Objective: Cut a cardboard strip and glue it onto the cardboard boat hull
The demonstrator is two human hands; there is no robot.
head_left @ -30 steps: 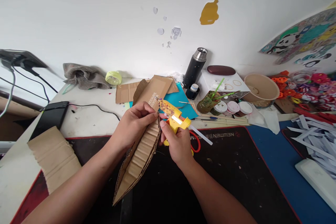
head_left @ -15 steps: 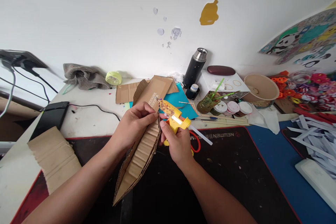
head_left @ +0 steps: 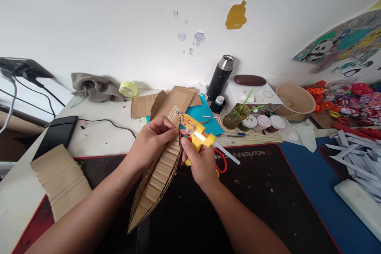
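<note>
My left hand (head_left: 154,139) pinches the far end of a boat-shaped cardboard piece (head_left: 159,176), whose raised edges surround a ridged inner floor and whose pointed end hangs toward me. In my right hand (head_left: 202,162) is a yellow glue gun (head_left: 202,139), with a pale glue stick (head_left: 228,152) jutting from its back. The gun's stained nozzle end lies close to my left fingertips, at the far end of the cardboard. Whether the tip touches the cardboard I cannot tell. My right fingertips are beside the cardboard's right edge.
Red-handled scissors (head_left: 220,160) lie behind my right hand on the black mat (head_left: 256,198). Cardboard scraps (head_left: 181,101) and blue sheets lie beyond. A black thermos (head_left: 220,77), paint jars (head_left: 263,122) and a beige bowl (head_left: 294,99) stand at the back. Paper strips (head_left: 357,158) are piled right.
Almost nothing differs. Both hands, the cardboard piece and the glue gun keep their places, while the whole view has shifted very slightly.
</note>
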